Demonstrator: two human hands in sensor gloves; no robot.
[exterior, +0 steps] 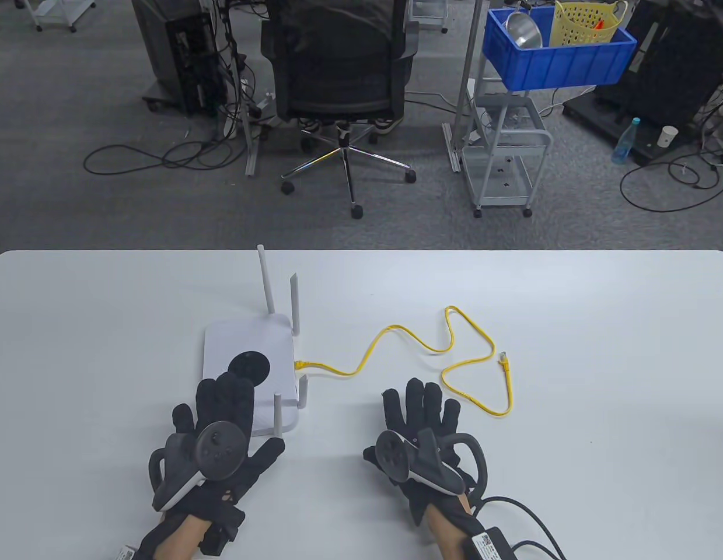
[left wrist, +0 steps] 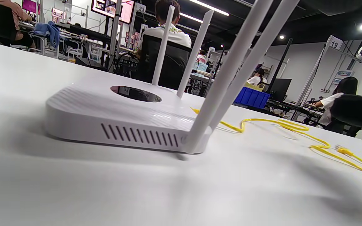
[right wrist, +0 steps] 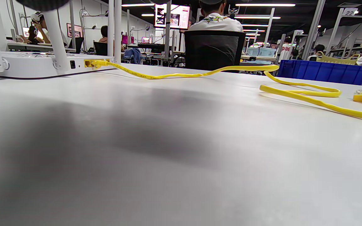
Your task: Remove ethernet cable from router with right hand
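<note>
The router (exterior: 247, 356) is a flat white plastic box with rounded corners, a round dark disc on its top and a row of slanted vent slits along its side. Four thin white antennas (exterior: 295, 303) stand up from its right side. It lies on the left half of the smooth matte white tabletop (exterior: 600, 326), which has rounded corners.

The ethernet cable (exterior: 454, 350) is thin, yellow and glossy. One plug sits in a port on the right side of the router (right wrist: 91, 63); from there the cable runs right in loose waves over the tabletop and ends in a free plug (exterior: 503, 359) with a clear tip, lying flat.

The left hand (exterior: 218, 431), in a black fabric glove, rests with its fingers spread on the near part of the router top. Its grip is open and holds nothing. The right hand (exterior: 422, 434) lies flat on the tabletop with spread fingers, its grip open and empty, just beside a near loop of the cable and apart from the router plug.

Behind the tabletop, a blue plastic crate (exterior: 556, 55) on a cart holds a metal bowl (exterior: 523, 28) and a yellow perforated basket (exterior: 586, 22). Bare tabletop lies between the right hand and the plugged end.
</note>
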